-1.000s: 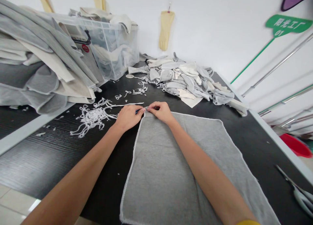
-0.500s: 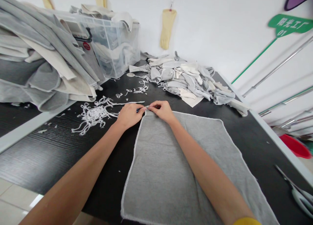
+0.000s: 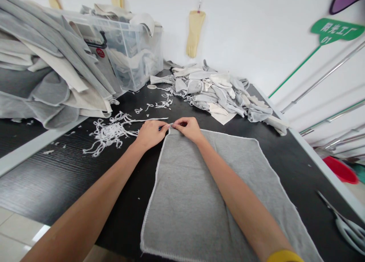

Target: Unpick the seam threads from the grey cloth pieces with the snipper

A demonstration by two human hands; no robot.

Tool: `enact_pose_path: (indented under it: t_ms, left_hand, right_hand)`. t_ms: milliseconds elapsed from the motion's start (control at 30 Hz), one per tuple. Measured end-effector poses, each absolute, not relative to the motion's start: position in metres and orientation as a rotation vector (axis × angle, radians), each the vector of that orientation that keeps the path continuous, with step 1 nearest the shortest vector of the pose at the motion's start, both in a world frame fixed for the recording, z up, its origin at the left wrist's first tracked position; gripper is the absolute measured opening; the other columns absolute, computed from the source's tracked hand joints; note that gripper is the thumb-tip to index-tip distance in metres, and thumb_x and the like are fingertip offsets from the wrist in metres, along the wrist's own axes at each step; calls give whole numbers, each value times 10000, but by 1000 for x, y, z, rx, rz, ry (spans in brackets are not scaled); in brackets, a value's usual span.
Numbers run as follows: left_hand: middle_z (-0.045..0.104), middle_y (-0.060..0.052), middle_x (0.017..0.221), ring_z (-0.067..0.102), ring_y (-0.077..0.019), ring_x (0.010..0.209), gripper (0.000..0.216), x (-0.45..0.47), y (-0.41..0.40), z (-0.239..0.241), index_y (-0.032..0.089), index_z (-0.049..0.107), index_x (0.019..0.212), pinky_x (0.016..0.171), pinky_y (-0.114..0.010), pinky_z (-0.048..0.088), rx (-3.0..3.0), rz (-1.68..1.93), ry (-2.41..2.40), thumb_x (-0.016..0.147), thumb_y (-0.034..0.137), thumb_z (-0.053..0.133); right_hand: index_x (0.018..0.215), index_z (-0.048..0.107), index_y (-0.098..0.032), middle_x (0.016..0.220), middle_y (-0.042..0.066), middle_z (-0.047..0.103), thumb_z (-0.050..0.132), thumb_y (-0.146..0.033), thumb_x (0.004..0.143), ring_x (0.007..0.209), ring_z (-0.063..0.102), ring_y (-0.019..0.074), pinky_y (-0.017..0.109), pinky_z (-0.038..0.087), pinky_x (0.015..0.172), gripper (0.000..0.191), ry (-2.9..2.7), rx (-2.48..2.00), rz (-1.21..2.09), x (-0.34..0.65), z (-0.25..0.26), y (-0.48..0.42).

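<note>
A grey cloth [image 3: 194, 190] with white overlocked edges lies spread on the black table. My left hand [image 3: 151, 133] is closed in a pinch just off the cloth's far left corner. A small dark-blue thing [image 3: 161, 128] shows between its thumb and fingers; its kind is too small to tell. Fingertip to fingertip with it, my right hand [image 3: 186, 128] pinches the cloth at that same corner, its forearm crossing over the cloth. The exact hold is partly hidden by the fingers. Beside my left hand lies a tangle of white thread trimmings [image 3: 110, 133].
Scissors [image 3: 342, 224] lie at the right. A heap of grey and white cloth pieces [image 3: 211, 87] is at the back. Stacked grey cloths [image 3: 40, 72] and a clear plastic bin [image 3: 137, 53] stand left. A yellow glove [image 3: 195, 34] hangs on the wall.
Both hands keep their pinch at the cloth's corner with hardly any movement. The view has shifted very slightly, so the scissors and red basin sit a little further left.
</note>
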State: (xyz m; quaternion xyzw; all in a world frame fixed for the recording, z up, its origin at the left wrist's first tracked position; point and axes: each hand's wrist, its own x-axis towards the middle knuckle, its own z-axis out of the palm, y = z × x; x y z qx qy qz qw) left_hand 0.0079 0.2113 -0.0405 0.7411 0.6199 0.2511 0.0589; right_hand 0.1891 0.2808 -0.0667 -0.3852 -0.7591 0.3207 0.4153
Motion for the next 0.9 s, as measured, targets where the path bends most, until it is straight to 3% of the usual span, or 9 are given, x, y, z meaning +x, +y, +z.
enact_pose_path:
  t_ms: [700, 900]
  left_hand:
    - [774, -43, 854, 691, -246, 840, 398, 8, 212, -40, 258, 782, 842, 754, -330, 470, 2238, 759, 1873, 939, 405, 426]
    - [785, -41, 964, 703, -250, 909, 379, 2, 214, -37, 251, 787, 972, 802, -324, 483, 2199, 790, 1924, 937, 400, 440]
  right_hand:
    - [707, 763, -155, 634, 33, 714, 766, -333, 701, 552, 597, 125, 234, 447, 538, 178, -1860, -1010, 888, 190, -71, 283]
    - [698, 754, -155, 623, 29, 701, 771, -320, 687, 543, 584, 119, 226, 441, 527, 167, -1868, -1015, 892, 190, -69, 281]
